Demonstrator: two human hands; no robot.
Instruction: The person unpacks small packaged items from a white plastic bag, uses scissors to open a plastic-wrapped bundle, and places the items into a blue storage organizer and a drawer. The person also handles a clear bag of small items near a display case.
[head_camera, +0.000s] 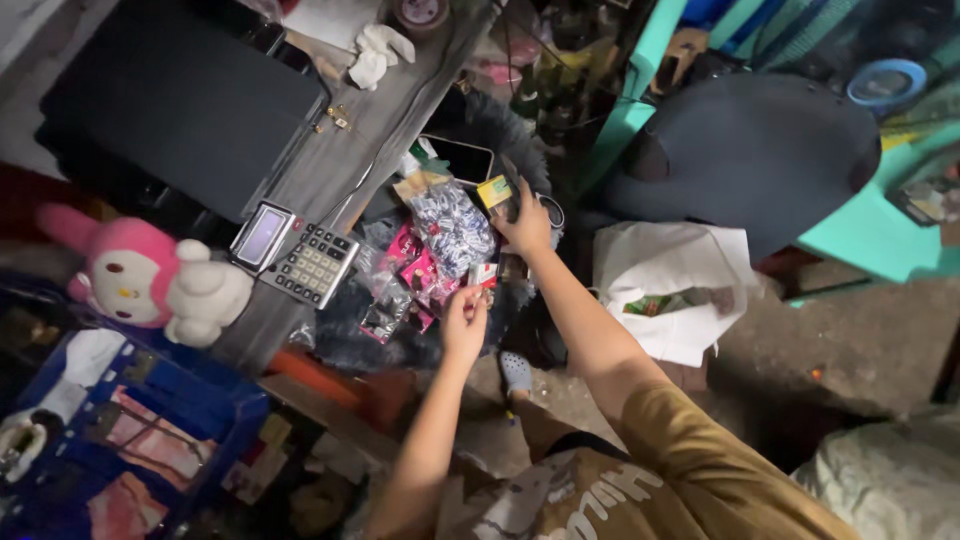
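Note:
My right hand (527, 226) reaches forward into a pile of small packets and grips a dark object beside a small yellow box (493, 190). Closer to me, my left hand (466, 318) pinches a small red and white packet (484, 275). Both hands hover over a heap of clear bags (450, 225) with patterned and pink contents, lying on a dark furry seat (505, 125). What exactly the right hand grips is hard to make out.
A grey desk (330, 165) holds a calculator (311, 265), a small card reader (262, 235), a black laptop (190, 100) and a phone (462, 157). A pink and white plush toy (150, 280) sits at left. A white bag (670, 290) and dark round stool (750, 150) stand right.

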